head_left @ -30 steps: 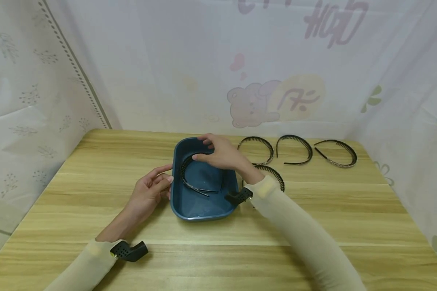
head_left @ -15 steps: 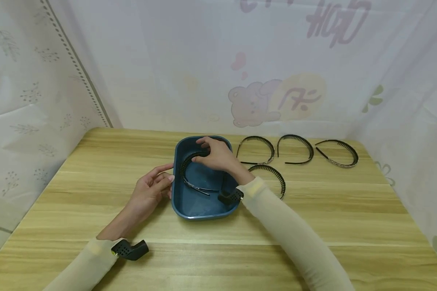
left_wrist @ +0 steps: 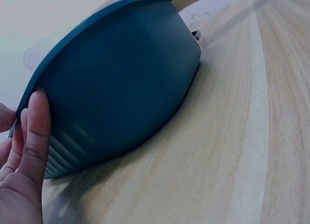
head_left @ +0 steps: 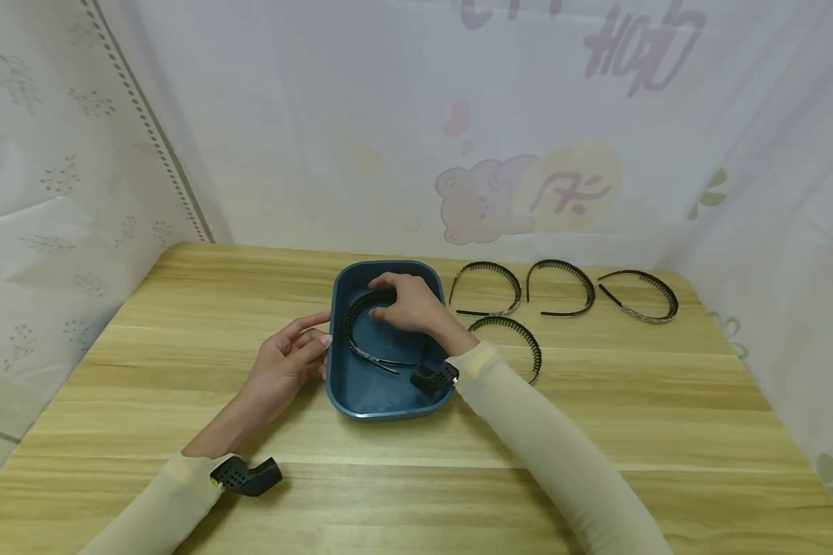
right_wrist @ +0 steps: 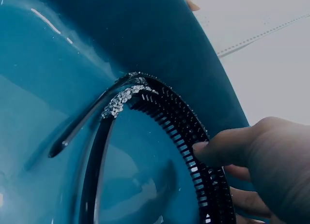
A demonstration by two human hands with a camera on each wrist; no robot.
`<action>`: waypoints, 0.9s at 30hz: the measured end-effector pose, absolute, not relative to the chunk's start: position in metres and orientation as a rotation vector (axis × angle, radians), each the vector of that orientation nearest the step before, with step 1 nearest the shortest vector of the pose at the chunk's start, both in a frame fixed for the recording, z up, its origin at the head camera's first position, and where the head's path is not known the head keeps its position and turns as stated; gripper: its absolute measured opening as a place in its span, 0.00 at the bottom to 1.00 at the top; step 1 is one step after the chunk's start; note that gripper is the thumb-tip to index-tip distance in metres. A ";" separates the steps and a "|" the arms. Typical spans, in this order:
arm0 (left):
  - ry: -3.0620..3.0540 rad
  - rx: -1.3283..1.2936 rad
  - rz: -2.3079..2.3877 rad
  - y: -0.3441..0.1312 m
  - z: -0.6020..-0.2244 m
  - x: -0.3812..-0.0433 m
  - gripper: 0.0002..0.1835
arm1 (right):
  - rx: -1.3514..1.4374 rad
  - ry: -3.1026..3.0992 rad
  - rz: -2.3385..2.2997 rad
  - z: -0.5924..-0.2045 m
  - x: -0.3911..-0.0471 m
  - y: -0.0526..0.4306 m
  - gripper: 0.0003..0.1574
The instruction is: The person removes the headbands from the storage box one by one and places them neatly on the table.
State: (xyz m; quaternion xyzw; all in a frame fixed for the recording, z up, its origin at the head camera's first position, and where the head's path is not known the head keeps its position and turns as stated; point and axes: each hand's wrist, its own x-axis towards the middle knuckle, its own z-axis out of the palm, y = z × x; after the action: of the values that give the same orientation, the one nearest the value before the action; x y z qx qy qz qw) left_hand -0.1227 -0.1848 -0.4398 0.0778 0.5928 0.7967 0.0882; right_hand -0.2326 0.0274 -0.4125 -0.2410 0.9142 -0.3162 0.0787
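Note:
A blue plastic basin [head_left: 375, 401] rests on the table. Two black toothed headbands with sparkly trim lie nested inside it; the upper headband [right_wrist: 160, 105] largely covers the lower headband [right_wrist: 72, 123]. Reaching into the basin, my right hand [head_left: 413, 304] pinches the curved part of the headbands, thumb on the inner teeth and fingers behind. Whether it grips one or both cannot be told. My left hand [head_left: 288, 358] holds the basin's left side at the rim; in the left wrist view a fingertip [left_wrist: 38, 103] presses the outer wall.
Right of the basin, several more headbands lie on the wooden table [head_left: 632, 401]: a back-row headband [head_left: 514, 285], a middle headband [head_left: 590, 289], a far-right headband [head_left: 669, 297] and a nearer headband [head_left: 536, 347]. A printed cloth [head_left: 319, 154] hangs behind.
My right hand has moved down and slightly left in the basin, its fingers closing in on the headbands. The left hand and the basin stay almost still.

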 end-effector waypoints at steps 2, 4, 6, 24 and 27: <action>1.763 0.235 2.373 -0.185 -0.440 -0.123 0.26 | -0.735 2.742 -0.956 -0.414 -0.233 0.027 0.26; 1.758 0.239 2.374 -0.186 -0.441 -0.123 0.26 | -0.743 2.762 -0.962 -0.415 -0.234 0.028 0.23; 1.758 0.244 2.373 -0.186 -0.441 -0.123 0.26 | -0.743 2.784 -0.966 -0.416 -0.234 0.028 0.21; 1.762 0.258 2.378 -0.185 -0.441 -0.122 0.27 | -0.696 2.855 -1.126 -0.417 -0.232 0.030 0.08; 1.768 0.264 2.374 -0.185 -0.441 -0.122 0.27 | -0.690 2.841 -1.168 -0.417 -0.233 0.030 0.08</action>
State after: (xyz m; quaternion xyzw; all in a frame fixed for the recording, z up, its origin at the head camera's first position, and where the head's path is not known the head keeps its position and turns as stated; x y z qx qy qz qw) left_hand -0.1223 -0.1852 -0.4408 0.0884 0.5927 0.7960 0.0849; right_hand -0.2325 0.0304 -0.4165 -0.2192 0.9023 -0.3711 -0.0032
